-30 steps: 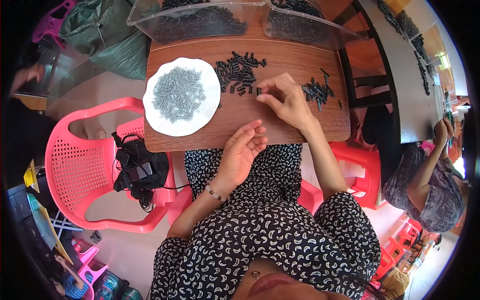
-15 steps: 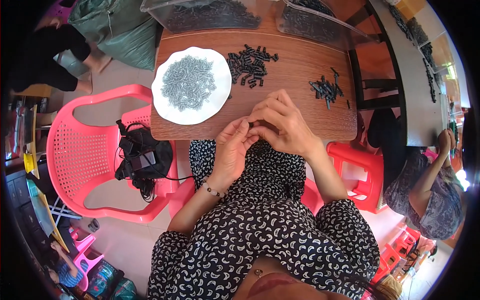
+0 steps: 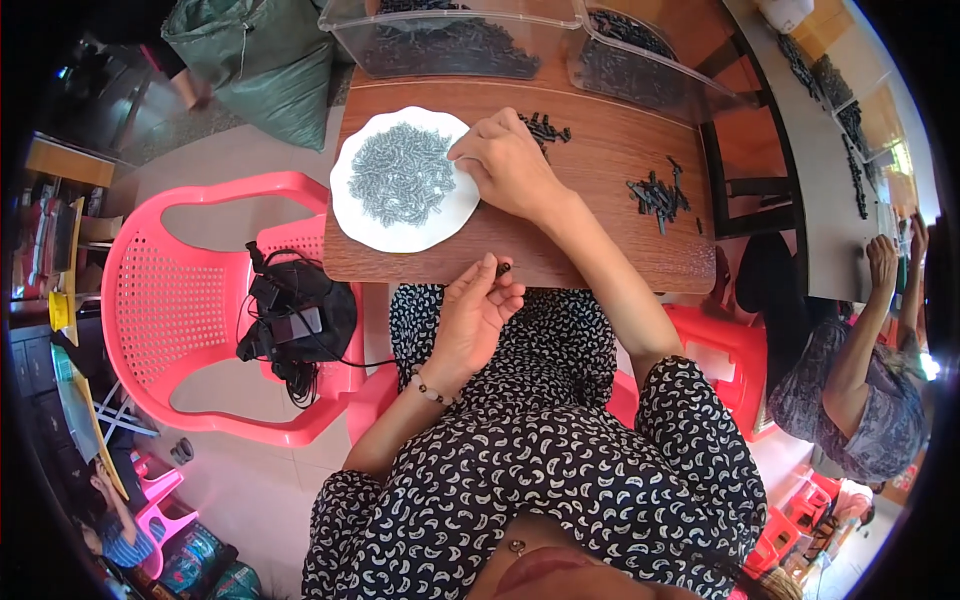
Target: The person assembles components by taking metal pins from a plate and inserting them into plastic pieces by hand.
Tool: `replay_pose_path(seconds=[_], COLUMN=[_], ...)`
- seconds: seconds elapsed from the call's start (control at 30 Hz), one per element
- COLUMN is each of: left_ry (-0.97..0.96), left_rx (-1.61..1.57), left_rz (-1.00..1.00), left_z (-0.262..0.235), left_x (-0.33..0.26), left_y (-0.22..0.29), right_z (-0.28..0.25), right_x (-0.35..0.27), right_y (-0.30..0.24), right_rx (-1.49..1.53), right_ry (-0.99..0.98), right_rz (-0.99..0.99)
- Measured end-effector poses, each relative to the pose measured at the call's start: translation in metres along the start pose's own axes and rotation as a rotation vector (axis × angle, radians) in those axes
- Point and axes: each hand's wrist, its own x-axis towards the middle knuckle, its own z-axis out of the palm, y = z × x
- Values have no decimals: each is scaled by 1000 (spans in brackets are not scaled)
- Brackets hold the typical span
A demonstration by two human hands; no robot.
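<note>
My left hand (image 3: 478,312) is closed at the table's near edge, its thumb and fingers pinching a small black plastic part (image 3: 504,269). Over the right rim of a white scalloped plate (image 3: 372,238) is my right hand (image 3: 508,165), fingertips drawn together at the edge of a pile of small silvery springs (image 3: 400,172). Whatever those fingertips hold is hidden. Partly behind the right hand lies a heap of short black parts (image 3: 550,131). A smaller group of longer black pieces (image 3: 657,197) rests on the right side of the table.
Two clear bins (image 3: 450,55) of black parts stand along the far side of the wooden table (image 3: 600,240). A pink armchair (image 3: 175,300) at left carries a black bag with cables (image 3: 300,325). A green sack (image 3: 265,75) stands beyond it. Another person (image 3: 850,390) sits at right.
My right hand has left my left hand and moved forward and left to the plate. The left hand still pinches the black part. The whole view has shifted slightly.
</note>
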Motion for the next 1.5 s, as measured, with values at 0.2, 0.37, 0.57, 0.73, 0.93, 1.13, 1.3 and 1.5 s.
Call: replay_pose_path(seconds=[0.2,0.37,0.57,0.73,0.93,1.13,1.3,1.5], left_ry=[-7,-19,-62,-77,-122,-102,-195,-311], left_rx=[-79,-103,-103,-142,-146,-152,-126,-129], left_rz=[-24,-36,-23,-52,-43,20,134,98], left_z=[-5,-1,-5,-1,1,5,3,-27], left_x=[1,0,4,3,12,10,11,29], left_y=[1,4,0,2,15,31,53,67], right_z=[16,19,24,25,24,24,22,20], right_x=[12,15,12,6,3,4,1,2], right_y=[-2,-5,2,3,3,-8,-9,-13], right_rx=[-135,-229,-343,-248,-78,90,198,368], right_ry=[-64,-117,-58,0,-56,21,13,103], right_rz=[16,54,18,-31,99,67,98,48])
